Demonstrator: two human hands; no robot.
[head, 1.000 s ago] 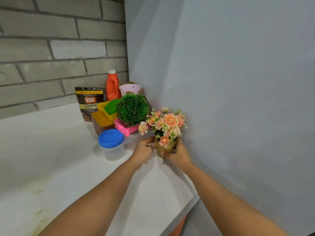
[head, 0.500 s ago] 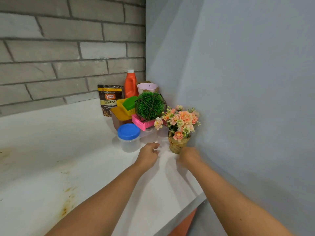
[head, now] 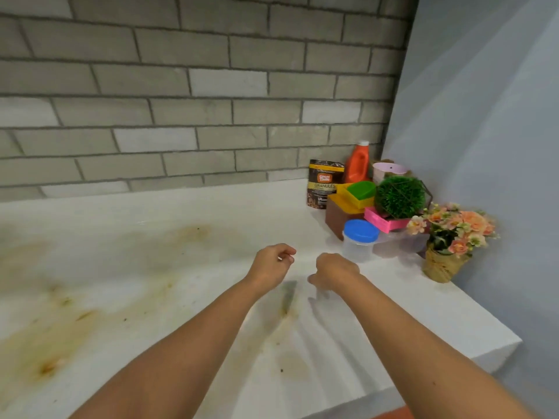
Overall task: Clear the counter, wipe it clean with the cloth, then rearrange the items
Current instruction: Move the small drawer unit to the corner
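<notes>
The white counter (head: 151,267) carries yellow-brown stains across its left and middle. Items crowd its far right corner: a flower pot (head: 444,261) with peach blossoms against the blue wall, a clear jar with a blue lid (head: 360,237), a green ball plant (head: 399,196) on a pink box (head: 381,222), a yellow tub with a green lid (head: 357,193), a brown box (head: 335,217), a coffee granules pouch (head: 324,184), an orange bottle (head: 358,163) and a pink cup (head: 388,170). My left hand (head: 272,266) and right hand (head: 332,272) hover above the counter, loosely curled, holding nothing. No cloth is in view.
A grey brick wall (head: 196,86) runs behind the counter and a blue wall (head: 484,131) bounds it on the right. The counter's front edge (head: 453,367) drops off at the lower right.
Both hands let go of the flower pot, which now stands by the blue wall, and drew back to the left. My view swung left, showing more stained counter.
</notes>
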